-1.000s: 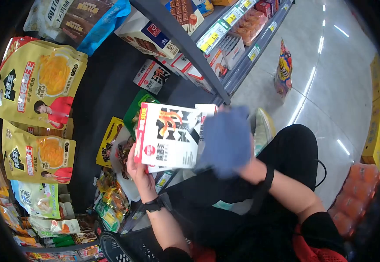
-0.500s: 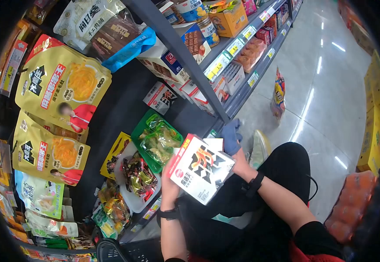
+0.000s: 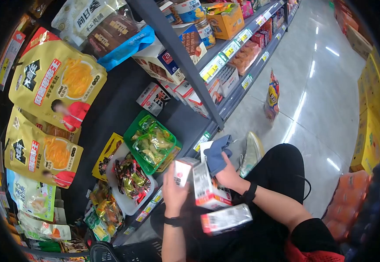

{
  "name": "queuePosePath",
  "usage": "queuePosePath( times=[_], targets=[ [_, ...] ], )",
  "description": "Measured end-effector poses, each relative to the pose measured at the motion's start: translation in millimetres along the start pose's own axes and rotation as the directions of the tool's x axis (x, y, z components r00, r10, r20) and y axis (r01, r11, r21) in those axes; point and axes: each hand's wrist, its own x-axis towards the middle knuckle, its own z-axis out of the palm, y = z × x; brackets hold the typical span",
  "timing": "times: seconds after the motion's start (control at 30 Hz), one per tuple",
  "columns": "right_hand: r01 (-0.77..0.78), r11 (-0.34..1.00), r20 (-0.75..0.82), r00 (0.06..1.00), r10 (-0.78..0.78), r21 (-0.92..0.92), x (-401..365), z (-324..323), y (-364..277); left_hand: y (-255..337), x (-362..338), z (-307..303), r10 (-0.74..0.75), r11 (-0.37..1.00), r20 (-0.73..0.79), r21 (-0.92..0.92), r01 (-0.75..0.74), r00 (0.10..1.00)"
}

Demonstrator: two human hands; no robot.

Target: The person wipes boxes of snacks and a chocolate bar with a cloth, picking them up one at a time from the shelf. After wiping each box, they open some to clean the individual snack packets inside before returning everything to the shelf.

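Small box (image 3: 183,169) lowered | in left fingers (image 3: 171,178) | right fingers (image 3: 226,169) grip cloth (image 3: 218,153)

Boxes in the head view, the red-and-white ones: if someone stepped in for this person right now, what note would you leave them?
Left hand: shut on a small box, held upright.
Right hand: grips a blue cloth and rests against a larger box between the two hands.
Third box: lying on the lap, with neither hand on it.
Done: nothing I can confirm; none of the three is on the bottom shelf.
Left: all three are off the shelf. A similar box stands at the back of it.
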Motion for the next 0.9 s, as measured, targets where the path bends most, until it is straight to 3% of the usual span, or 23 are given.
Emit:
queuePosePath(
  times=[0.03, 0.1, 0.23, 0.33, 0.4, 0.47, 0.53, 0.6, 0.63, 0.67, 0.7, 0.73, 0.77, 0.8, 0.83, 0.87, 0.9],
  targets=[
    [-0.026, 1.000, -0.071, 0.997, 0.026, 0.004, -3.4, 4.6, -0.8, 10.0, 0.1, -0.2, -0.062, 0.995, 0.073, 0.078, 0.056, 0.995],
    [-0.123, 0.991, -0.100, 0.988, 0.117, -0.056, -5.2, 12.4, 7.5, 1.5, 2.4, 10.9, -0.069, 0.998, 0.111, -0.002, 0.070, 0.991],
    [-0.232, 0.965, -0.038, 0.973, 0.229, -0.125, 0.9, -9.6, -28.8, -12.1, 8.6, 27.0, -0.136, 0.990, 0.199, -0.013, 0.141, 0.971],
    [-0.230, 0.972, -0.033, 0.973, 0.229, -0.038, 6.5, -22.8, -42.4, -22.4, 10.0, 36.0, -0.114, 0.992, 0.232, 0.073, 0.100, 0.966],
    [-0.326, 0.945, -0.176, 0.932, 0.318, -0.022, 2.5, -13.8, -9.3, -46.6, 7.8, 39.5, -0.054, 0.977, 0.383, 0.210, -0.030, 0.922],
    [-0.197, 0.976, -0.249, 0.945, 0.214, 0.094, 9.9, -25.0, -30.2, -41.3, 11.7, 34.1, -0.169, 0.942, 0.487, 0.336, -0.006, 0.857],
    [-0.119, 0.986, -0.274, 0.950, 0.148, 0.120, 14.8, -37.9, -35.5, -49.7, 13.9, 43.0, -0.018, 0.952, 0.420, 0.284, -0.112, 0.907],
    [-0.169, 0.934, -0.240, 0.938, 0.251, 0.316, 16.0, -50.6, -52.8, -46.8, 14.4, 46.1, 0.183, 0.947, 0.271, 0.209, -0.243, 0.945],
    [-0.182, 0.895, -0.217, 0.932, 0.289, 0.408, 19.8, -57.5, -63.6, -32.1, 11.7, 33.3, 0.244, 0.851, 0.197, 0.427, -0.307, 0.950],
    [-0.209, 0.880, -0.234, 0.914, 0.331, 0.427, 23.2, -67.1, -76.5, -14.5, 14.3, 22.9, 0.003, 0.942, 0.266, 0.322, -0.092, 0.964],
    [-0.237, 0.863, -0.254, 0.891, 0.376, 0.446, 24.7, -78.4, -88.9, -2.0, 12.7, 15.4, -0.220, 0.963, 0.361, 0.230, 0.142, 0.906],
    [-0.300, 0.832, -0.259, 0.853, 0.453, 0.467, 26.5, -87.0, -83.5, 10.9, 9.1, 9.5, -0.410, 0.911, 0.473, 0.161, 0.381, 0.780],
    [-0.359, 0.794, -0.262, 0.809, 0.527, 0.490, 28.1, -95.4, -78.1, 32.0, 3.6, 5.5, -0.437, 0.883, 0.558, 0.118, 0.454, 0.706],
    [-0.320, 0.800, -0.274, 0.820, 0.502, 0.507, 28.5, -101.3, -77.5, 47.7, -6.8, 7.5, -0.457, 0.843, 0.635, 0.085, 0.531, 0.623],
    [-0.278, 0.805, -0.286, 0.833, 0.474, 0.524, 30.2, -106.3, -80.3, 30.9, -33.6, 25.7, -0.073, 0.981, 0.491, -0.121, 0.151, 0.868],
    [-0.247, 0.804, -0.301, 0.836, 0.459, 0.541, 31.7, -109.6, -82.0, 38.0, -27.4, 20.8, -0.162, 0.967, 0.556, -0.073, 0.242, 0.815],
    [-0.216, 0.802, -0.315, 0.838, 0.445, 0.558, 33.3, -113.0, -83.7, 50.1, -32.7, 20.1, -0.219, 0.910, 0.549, -0.184, 0.373, 0.806]
  ],
)
